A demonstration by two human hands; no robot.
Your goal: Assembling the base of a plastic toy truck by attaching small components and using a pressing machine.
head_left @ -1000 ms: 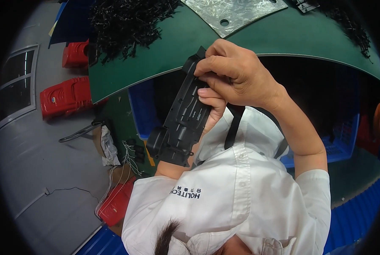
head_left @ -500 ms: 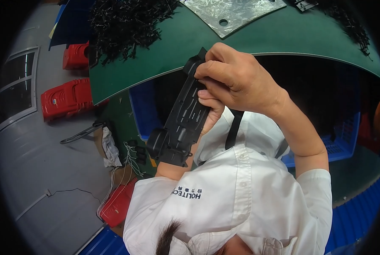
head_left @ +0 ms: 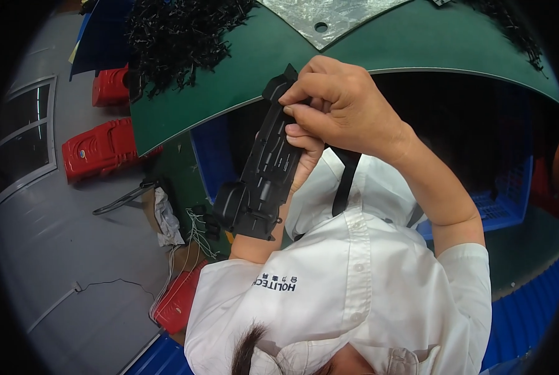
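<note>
A long black moulded plastic part [head_left: 268,169] with raised ribs and a round bulge at each end is tilted in front of my chest. My left hand [head_left: 305,153] is closed round it from behind, its fingertips curled over the right edge. At the part's upper end, my right hand [head_left: 348,103] has thumb and forefinger pinched together against the face. Anything between those fingertips is too small and dark to make out. Most of my left palm is hidden behind the plastic.
A green table [head_left: 379,53] curves across ahead, bearing a heap of small black pieces [head_left: 176,37] at left and a metal plate [head_left: 329,15] with a hole. Below stands a blue crate [head_left: 501,209]. Red plastic stools [head_left: 101,147] and loose white cables [head_left: 195,234] are at left.
The plastic part and both hands have shifted slightly up and left. My right thumb and forefinger show more openly at the part's upper end, the forefinger less curled.
</note>
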